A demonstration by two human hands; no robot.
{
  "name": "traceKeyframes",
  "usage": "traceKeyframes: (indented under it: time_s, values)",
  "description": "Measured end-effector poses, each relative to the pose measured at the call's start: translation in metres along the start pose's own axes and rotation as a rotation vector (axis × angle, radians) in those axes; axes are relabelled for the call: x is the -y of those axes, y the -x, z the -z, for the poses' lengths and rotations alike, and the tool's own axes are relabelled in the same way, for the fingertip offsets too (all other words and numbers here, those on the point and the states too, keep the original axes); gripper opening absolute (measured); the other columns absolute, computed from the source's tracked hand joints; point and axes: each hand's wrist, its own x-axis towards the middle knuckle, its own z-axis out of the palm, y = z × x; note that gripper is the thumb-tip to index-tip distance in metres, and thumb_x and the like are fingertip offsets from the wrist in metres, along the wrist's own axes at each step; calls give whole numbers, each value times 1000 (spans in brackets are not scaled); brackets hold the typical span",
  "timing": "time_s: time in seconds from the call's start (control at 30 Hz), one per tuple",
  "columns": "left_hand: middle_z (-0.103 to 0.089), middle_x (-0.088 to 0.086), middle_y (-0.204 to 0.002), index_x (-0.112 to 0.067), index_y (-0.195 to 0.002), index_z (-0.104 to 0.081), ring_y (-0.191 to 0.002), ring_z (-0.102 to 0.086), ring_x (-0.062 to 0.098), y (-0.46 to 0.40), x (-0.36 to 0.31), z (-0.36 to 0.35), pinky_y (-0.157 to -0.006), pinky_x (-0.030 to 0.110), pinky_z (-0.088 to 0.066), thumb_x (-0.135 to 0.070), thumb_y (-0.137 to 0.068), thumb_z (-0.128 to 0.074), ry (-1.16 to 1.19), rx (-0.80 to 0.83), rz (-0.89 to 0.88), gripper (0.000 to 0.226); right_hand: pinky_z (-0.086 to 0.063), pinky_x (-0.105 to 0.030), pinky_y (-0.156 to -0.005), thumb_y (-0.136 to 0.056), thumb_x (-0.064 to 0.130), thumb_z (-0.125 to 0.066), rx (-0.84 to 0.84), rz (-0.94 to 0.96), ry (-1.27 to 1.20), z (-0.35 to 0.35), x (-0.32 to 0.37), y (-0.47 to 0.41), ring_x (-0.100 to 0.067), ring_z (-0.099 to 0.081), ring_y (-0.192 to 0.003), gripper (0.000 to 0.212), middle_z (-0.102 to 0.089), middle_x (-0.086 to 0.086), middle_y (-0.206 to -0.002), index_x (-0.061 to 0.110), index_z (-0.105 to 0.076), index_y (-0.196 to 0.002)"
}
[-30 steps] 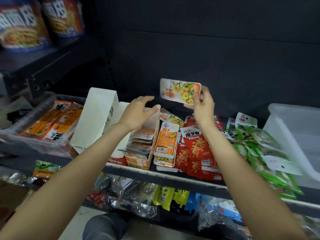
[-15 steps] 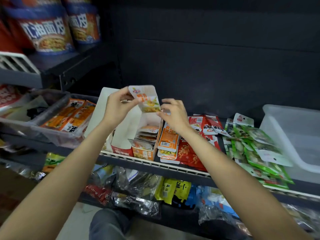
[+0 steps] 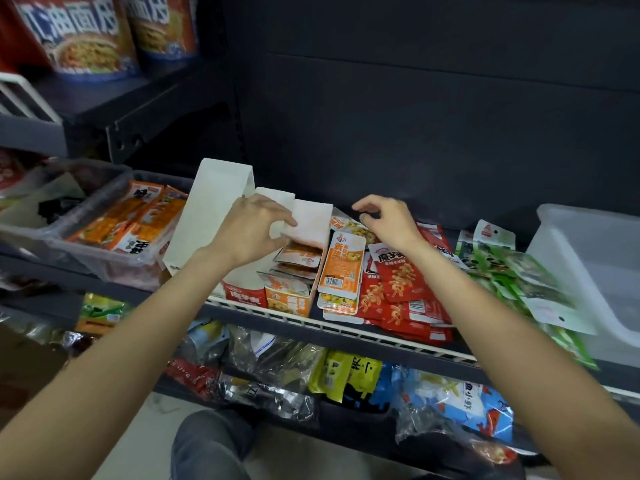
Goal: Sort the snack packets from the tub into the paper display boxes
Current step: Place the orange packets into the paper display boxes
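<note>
Orange snack packets (image 3: pixel 298 258) lie stacked in the paper display box (image 3: pixel 287 299) on the shelf (image 3: pixel 346 329), where the left hand (image 3: pixel 252 230) pinches its raised white flap (image 3: pixel 310 220), apparently steadying it. Just right, the empty right hand (image 3: pixel 384 220) hovers, fingers loosely curled, over loose packets (image 3: pixel 341 271), likely reaching for another.

The packet that the right hand (image 3: pixel 388 220) held up a second ago has passed to the left hand (image 3: pixel 254 230), which now presses it down into the orange display box (image 3: pixel 289 303), it seems; the right hand hovers, holding nothing.
</note>
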Motion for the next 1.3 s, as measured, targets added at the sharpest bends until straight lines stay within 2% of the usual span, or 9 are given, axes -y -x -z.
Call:
traceKeyframes:
  time_s: [0.1,0.2,0.4,0.5,0.6,0.77,1.03,1.13,1.3]
  values:
    - [-60,-10,-126,-33,-115,-66,-126,-45,15,1,-1,-1,-107,42,-28,-54,-83,-55,83,45,-41,39,-47,-37,-98,-87,17,-65,75,-44,94,-12,-11,-27,-16,-62,-108,31,-67,-2,-116,15,-64,-118]
    - [-60,-14,-127,-34,-114,-66,-131,-41,10,3,-3,-4,-113,45,-17,-66,-81,-35,98,99,-31,55,-40,-34,-106,-83,27,-71,293,-122,247,-25,-16,-53,-22,-49,-126,63,-50,-7,-140,12,-45,-139]
    - [-62,-14,-124,-35,-110,-68,-130,-42,12,9,-5,-4,-112,43,-18,-55,-87,-54,131,90,-51,33,-41,-35,-104,-73,37,-79,490,-225,415,-52,-27,-77,-26,-44,-130,95,-41,-8,-147,13,-25,-148]
    - [-66,-11,-115,-30,-109,-69,-118,-53,13,13,-24,12,-102,35,-37,-54,-83,-45,270,-1,-34,43,-43,-32,-101,-72,29,-81,425,-255,323,-55,-29,-79,-26,-48,-127,88,-45,-8,-143,10,-34,-143]
    - [-66,-9,-114,-29,-112,-67,-111,-55,12,10,-58,29,-93,32,-45,-40,-87,-53,294,-73,2,30,-46,-30,-94,-74,26,-79,305,-272,222,-49,-28,-78,-24,-55,-118,68,-56,-8,-131,9,-49,-132]
    - [-62,3,-122,-19,-132,-51,-108,-58,19,-11,-115,7,-89,31,-45,-31,-90,-58,308,5,127,44,-40,-19,-54,-77,20,-74,169,-181,-16,-27,-20,-66,-13,-57,-80,20,-61,1,-88,14,-64,-93]
    - [-14,19,-154,-1,-149,0,-137,-25,33,-48,-153,-82,-101,39,-39,-25,-93,-55,140,264,515,82,-55,-26,-71,-79,3,-73,129,-334,-502,-10,-30,-47,-21,-65,-87,33,-68,-13,-110,4,-64,-110]
    - [-21,15,-151,-1,-149,-2,-134,-31,31,-51,-153,-93,-96,38,-44,-30,-92,-58,105,200,501,84,-56,-28,-73,-80,1,-70,113,-369,-613,-5,-31,-39,-22,-66,-88,34,-68,-14,-110,3,-63,-113]
    - [-25,18,-151,-4,-149,-12,-130,-40,33,-46,-156,-95,-93,40,-46,-8,-96,-41,65,175,430,60,-57,-35,-78,-88,7,-63,4,-408,-676,2,-37,-29,-22,-66,-95,26,-66,-13,-114,6,-61,-114]
